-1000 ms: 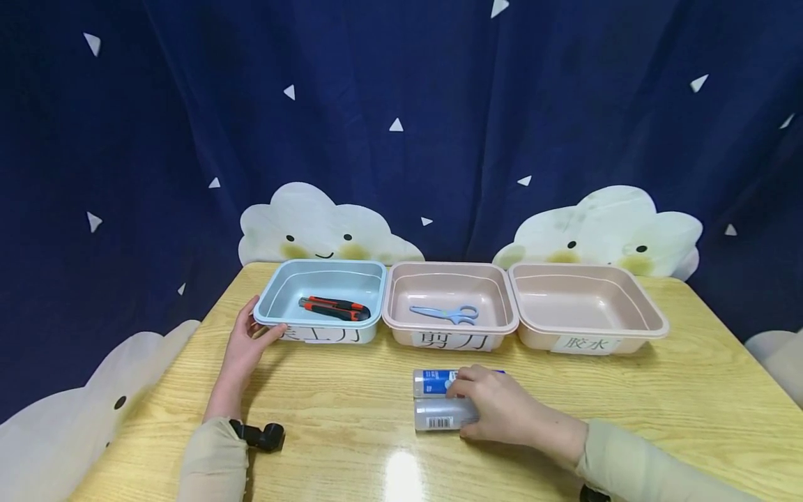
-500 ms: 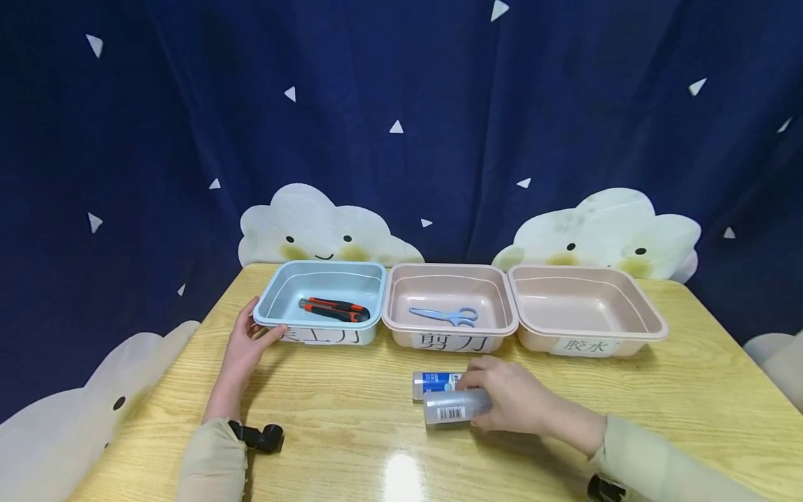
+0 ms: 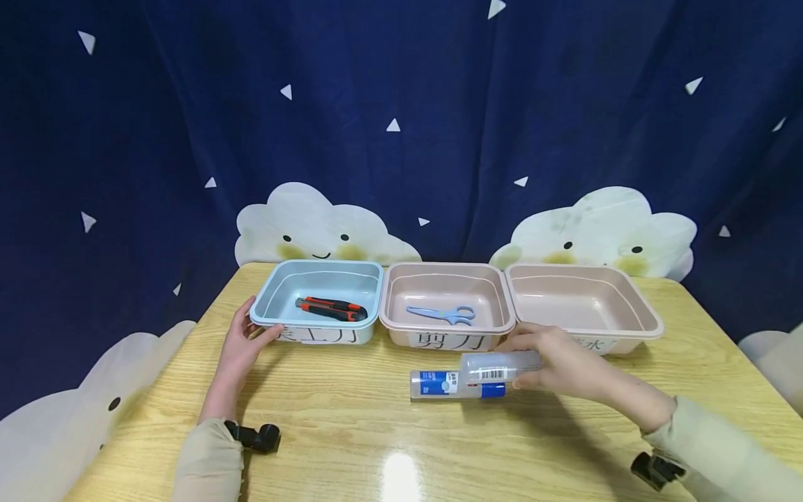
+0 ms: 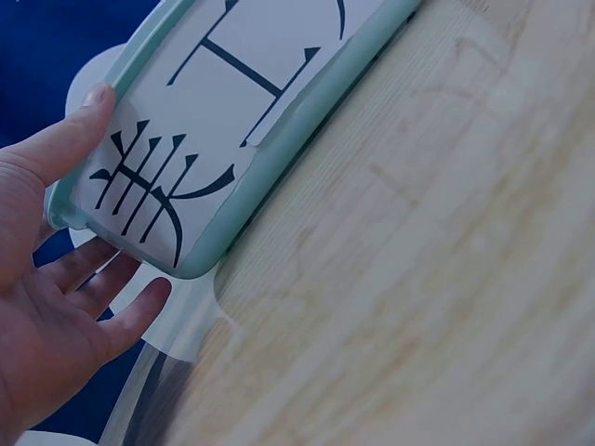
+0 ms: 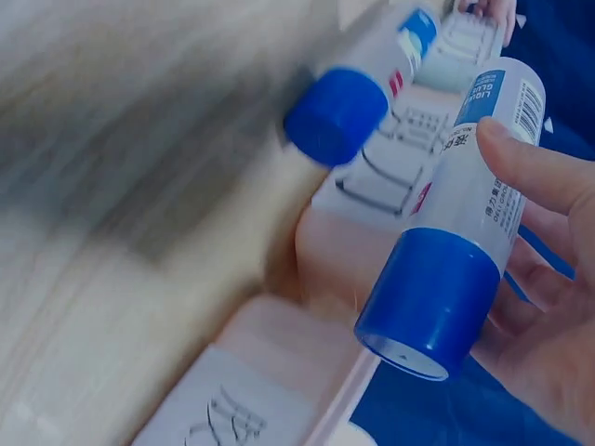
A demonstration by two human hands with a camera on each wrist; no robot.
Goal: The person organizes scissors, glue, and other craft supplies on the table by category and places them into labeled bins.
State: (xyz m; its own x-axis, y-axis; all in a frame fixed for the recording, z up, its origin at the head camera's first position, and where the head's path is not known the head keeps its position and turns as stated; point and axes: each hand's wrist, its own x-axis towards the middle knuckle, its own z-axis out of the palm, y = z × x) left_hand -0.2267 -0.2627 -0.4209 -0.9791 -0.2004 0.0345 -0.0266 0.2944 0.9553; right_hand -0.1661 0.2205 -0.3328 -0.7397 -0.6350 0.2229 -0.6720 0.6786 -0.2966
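My right hand [image 3: 567,362] grips a bottle of liquid glue [image 3: 495,368], lying sideways above the table. In the right wrist view, this bottle [image 5: 465,200] shows a blue cap towards the camera, and my thumb presses its label side. A second glue bottle [image 3: 433,383] lies on the table beneath, partly covered by the held one in the head view. At the left, my left hand [image 3: 241,345] touches the near left corner of the light blue bin [image 3: 314,324]. Its thumb lies on the rim, and the other fingers extend loosely beside the corner, as the left wrist view shows.
Utility knives [image 3: 335,309], red and black, lie in the blue bin. Blue scissors [image 3: 442,315] are in the middle pinkish bin [image 3: 448,328]. Another pinkish bin [image 3: 627,329] stands at the right, its paper label partly behind my right hand. A dark blue curtain [image 3: 439,90] hangs behind.
My right hand has lifted the nearer glue bottle off the table and moved it up and right towards the right bin. The left hand stays at the blue bin.
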